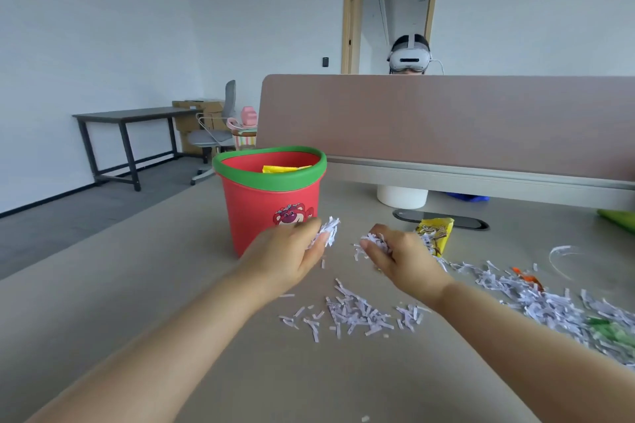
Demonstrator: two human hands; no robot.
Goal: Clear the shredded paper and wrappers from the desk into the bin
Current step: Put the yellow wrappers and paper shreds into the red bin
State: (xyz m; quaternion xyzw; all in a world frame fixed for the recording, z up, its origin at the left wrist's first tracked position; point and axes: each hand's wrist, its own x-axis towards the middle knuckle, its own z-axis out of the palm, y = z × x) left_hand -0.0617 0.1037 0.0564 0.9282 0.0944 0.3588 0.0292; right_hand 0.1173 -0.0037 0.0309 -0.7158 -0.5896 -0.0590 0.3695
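Head view. The left hand point(295, 247) is curled closed around a clump of shredded paper point(328, 230), strips protruding past the fingertips; it is raised just in front of the bin point(271, 196), below rim level. The right hand point(398, 251) is likewise closed on a second clump of shreds point(374, 240), held beside the left hand, with a small gap between the two.

The bin — red, with a green rim and a cartoon bear print — stands upright on the desk point(137, 302), left of centre. A yellow wrapper point(285, 168) lies inside it.

Loose shreds point(357, 312) lie on the desk below the hands; a larger pile point(549, 302) extends to the right edge, with orange and green scraps mixed in. A second yellow wrapper point(434, 233) lies on the desk just beyond the right hand. A desk divider point(446, 120) runs behind.
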